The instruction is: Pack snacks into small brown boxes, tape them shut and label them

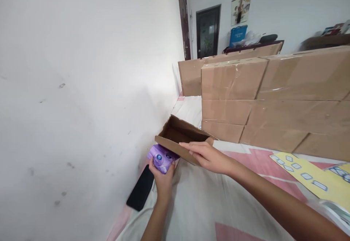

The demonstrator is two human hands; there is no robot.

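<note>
My left hand (163,179) is closed on a purple soft packet (162,158), which looks like a pack of tissues, its near end between thumb and fingers. The packet is just below the near wall of an open cardboard box (175,147); its far edge is hidden behind that wall. With my right hand (205,156) I grip the box at its right end, the index finger stretched along the near rim. The box is tilted, and its dark inside shows no contents that I can make out. A black phone (141,189) lies left of my left hand.
A white wall (82,117) rises close on the left. Taped cardboard panels (229,109) stand upright behind and to the right. Yellow paper with blue-outlined shapes (306,175) lies at right on the pink-and-white sheet (235,204).
</note>
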